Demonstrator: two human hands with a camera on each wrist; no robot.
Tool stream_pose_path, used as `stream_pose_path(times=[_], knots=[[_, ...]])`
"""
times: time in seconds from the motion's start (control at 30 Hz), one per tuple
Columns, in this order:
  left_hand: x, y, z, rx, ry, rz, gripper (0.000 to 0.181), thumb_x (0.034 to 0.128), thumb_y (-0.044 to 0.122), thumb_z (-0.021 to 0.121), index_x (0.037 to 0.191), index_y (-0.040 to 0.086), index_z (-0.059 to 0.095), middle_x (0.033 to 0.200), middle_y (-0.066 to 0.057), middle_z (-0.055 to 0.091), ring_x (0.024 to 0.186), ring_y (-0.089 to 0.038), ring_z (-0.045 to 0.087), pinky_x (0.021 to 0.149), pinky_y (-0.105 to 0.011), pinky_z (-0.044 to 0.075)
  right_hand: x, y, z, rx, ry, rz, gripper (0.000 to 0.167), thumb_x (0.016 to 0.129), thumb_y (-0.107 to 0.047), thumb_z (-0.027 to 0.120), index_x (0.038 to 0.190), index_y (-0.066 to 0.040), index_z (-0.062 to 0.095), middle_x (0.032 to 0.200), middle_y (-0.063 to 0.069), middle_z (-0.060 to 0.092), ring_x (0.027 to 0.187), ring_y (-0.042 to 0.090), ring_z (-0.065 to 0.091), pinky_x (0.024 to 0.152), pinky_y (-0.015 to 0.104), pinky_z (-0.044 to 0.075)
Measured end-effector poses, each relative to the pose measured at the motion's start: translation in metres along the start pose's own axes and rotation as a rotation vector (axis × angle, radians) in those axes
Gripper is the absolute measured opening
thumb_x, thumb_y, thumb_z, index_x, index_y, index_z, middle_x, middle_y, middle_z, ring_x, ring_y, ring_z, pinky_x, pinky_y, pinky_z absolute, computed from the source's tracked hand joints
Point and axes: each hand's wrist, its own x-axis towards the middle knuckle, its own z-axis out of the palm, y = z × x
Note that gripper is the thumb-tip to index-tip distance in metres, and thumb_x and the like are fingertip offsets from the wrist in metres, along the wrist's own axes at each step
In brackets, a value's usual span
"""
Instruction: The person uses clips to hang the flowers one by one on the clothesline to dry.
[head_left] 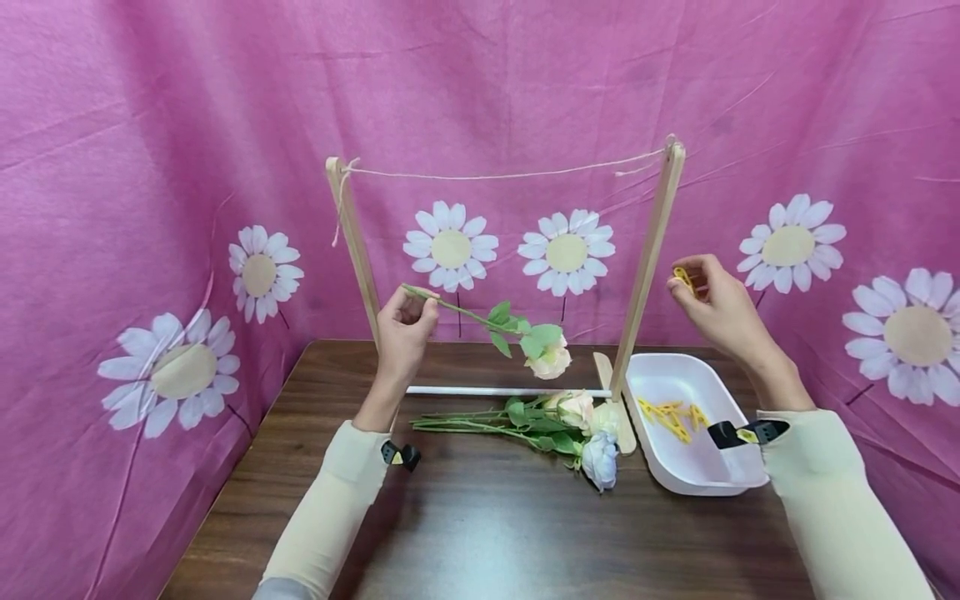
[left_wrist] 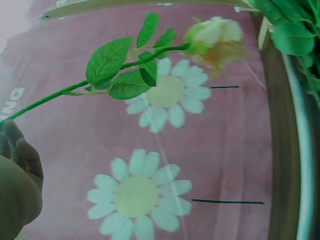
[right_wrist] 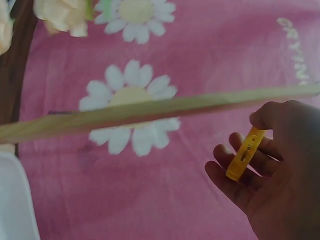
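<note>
My left hand pinches the green stem of a cream artificial rose near its end. The rose hangs out to the right, its bloom lower than the stem end. In the left wrist view the leaves and pale bloom show clearly. My right hand holds a yellow clothespin between thumb and fingers, right of the frame's right post. A thin string is tied between the two wooden posts, sagging slightly above both hands.
More roses, cream and pale blue, lie on the brown table before the white crossbar. A white tray at the right holds several yellow clothespins. A pink daisy-print cloth hangs behind.
</note>
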Motion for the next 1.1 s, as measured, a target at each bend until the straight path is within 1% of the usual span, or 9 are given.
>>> stream_pose_path(times=[0.2,0.3,0.43,0.53,0.63,0.73,0.9,1.03,1.1], knots=[[0.011,0.015,0.007,-0.102,-0.011,0.084,0.016,0.1001,0.0,0.065,0.103,-0.016,0.063,0.099,0.004,0.061,0.076,-0.005,0.064,0.072,-0.017,0.056,-0.001,-0.027,-0.005,0.123,0.084,-0.033,0.034,0.109,-0.015,0.058,0.138,0.002,0.054,0.102,-0.009,0.063,0.087,-0.004,0.056,0.075,0.008,0.043],[0.015,0.022,0.007,-0.134,-0.039,0.107,0.013,0.1024,0.0,0.062,0.105,-0.013,0.064,0.102,0.007,0.064,0.085,-0.006,0.068,0.08,-0.02,0.058,-0.003,-0.041,-0.006,0.166,0.102,-0.058,0.033,0.108,-0.013,0.06,0.137,0.001,0.053,0.099,-0.02,0.059,0.087,-0.001,0.058,0.074,0.009,0.045],[0.022,0.03,0.007,-0.188,-0.104,0.133,0.01,0.1075,0.002,0.053,0.11,0.005,0.062,0.098,0.003,0.076,0.089,-0.013,0.076,0.083,-0.029,0.063,-0.004,-0.063,-0.004,0.212,0.082,-0.124,0.033,0.109,-0.009,0.057,0.14,0.003,0.051,0.104,-0.016,0.061,0.09,0.001,0.06,0.076,0.008,0.049],[0.026,0.035,0.008,-0.218,-0.141,0.131,0.012,0.1111,0.006,0.047,0.114,0.012,0.057,0.089,0.002,0.077,0.077,-0.014,0.076,0.073,-0.032,0.065,-0.003,-0.075,0.0,0.23,0.046,-0.187,0.032,0.111,-0.006,0.051,0.141,0.004,0.048,0.108,-0.017,0.063,0.09,0.003,0.062,0.075,0.009,0.05],[0.029,0.04,0.01,-0.215,-0.139,0.112,0.011,0.1133,0.012,0.046,0.118,0.004,0.053,0.078,0.004,0.071,0.059,-0.009,0.066,0.055,-0.026,0.059,-0.001,-0.084,0.005,0.243,0.008,-0.226,0.032,0.112,-0.005,0.047,0.142,0.004,0.044,0.108,-0.018,0.063,0.086,0.005,0.062,0.073,0.011,0.049],[0.032,0.044,0.012,-0.204,-0.118,0.102,0.022,0.1144,0.015,0.045,0.123,-0.006,0.046,0.068,0.007,0.061,0.048,-0.005,0.049,0.041,-0.021,0.041,0.002,-0.094,0.01,0.259,-0.021,-0.241,0.032,0.113,-0.006,0.045,0.143,0.004,0.041,0.103,-0.011,0.062,0.083,0.008,0.059,0.071,0.014,0.048],[0.039,0.052,0.014,-0.248,-0.079,0.107,0.017,0.1135,0.012,0.042,0.123,0.001,0.051,0.067,0.008,0.051,0.052,-0.004,0.035,0.044,-0.021,0.023,0.01,-0.111,0.019,0.256,-0.06,-0.297,0.033,0.112,-0.004,0.048,0.144,0.003,0.042,0.105,0.006,0.07,0.085,0.006,0.062,0.073,0.015,0.049],[0.045,0.057,0.015,-0.307,-0.058,0.107,0.024,0.1071,0.002,0.041,0.118,0.013,0.059,0.07,0.005,0.052,0.056,-0.006,0.036,0.049,-0.021,0.025,0.016,-0.126,0.026,0.22,-0.088,-0.349,0.035,0.11,-0.005,0.055,0.144,-0.001,0.049,0.111,0.012,0.075,0.088,0.0,0.063,0.076,0.013,0.05],[0.048,0.058,0.016,-0.326,-0.05,0.102,0.025,0.1056,-0.001,0.042,0.117,0.009,0.061,0.071,0.003,0.055,0.058,-0.006,0.039,0.05,-0.019,0.028,0.018,-0.133,0.03,0.201,-0.092,-0.365,0.033,0.109,-0.006,0.059,0.141,-0.003,0.054,0.112,0.011,0.074,0.09,0.001,0.062,0.079,0.014,0.049]])
